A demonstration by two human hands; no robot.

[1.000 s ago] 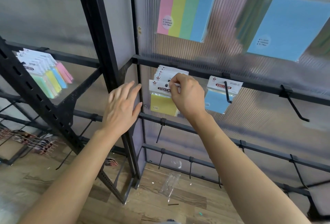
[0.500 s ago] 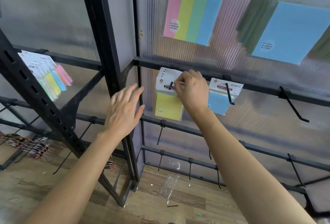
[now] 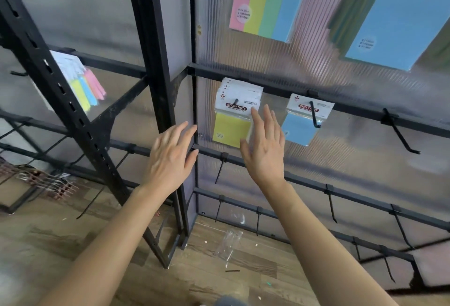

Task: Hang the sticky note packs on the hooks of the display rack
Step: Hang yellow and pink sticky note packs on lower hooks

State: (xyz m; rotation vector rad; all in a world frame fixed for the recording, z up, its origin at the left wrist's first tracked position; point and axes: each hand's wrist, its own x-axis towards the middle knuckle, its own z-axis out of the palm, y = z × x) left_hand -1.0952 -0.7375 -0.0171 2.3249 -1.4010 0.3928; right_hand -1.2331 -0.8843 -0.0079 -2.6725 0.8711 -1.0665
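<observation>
**Rack bay over wood floor: yellow packs hung, both hands free**

Setting: wood floor [image 3: 219,281]; black display rack [image 3: 155,62] backed with a ribbed clear panel [image 3: 365,159].

Item: yellow sticky note packs [image 3: 231,130], several deep with headers fanned. They are threaded on a hook [image 3: 235,100] under the upper rail [image 3: 275,85] and hang roughly plumb.

Right hand [image 3: 264,149]: fingers straight and spread, holding nothing, in front of the stack's lower right corner. Whether it touches the stack cannot be told.

Left hand [image 3: 170,157]: flat, relaxed and empty, fingertips at the post beside the panel's edge.

Adjacent: blue pack [image 3: 295,130] on the next hook to the right, then an empty hook [image 3: 399,132] beyond it. More bare hooks on the lower rails; larger packs [image 3: 265,1] hang above.

Handling note (judgement): the step appears to be settling the stack.
- Press the headers back flat toward the rail so none rides the hook's upturned tip.
- Square the fanned edges.
- Draw the hand straight back, clear of the blue pack's hook.
</observation>
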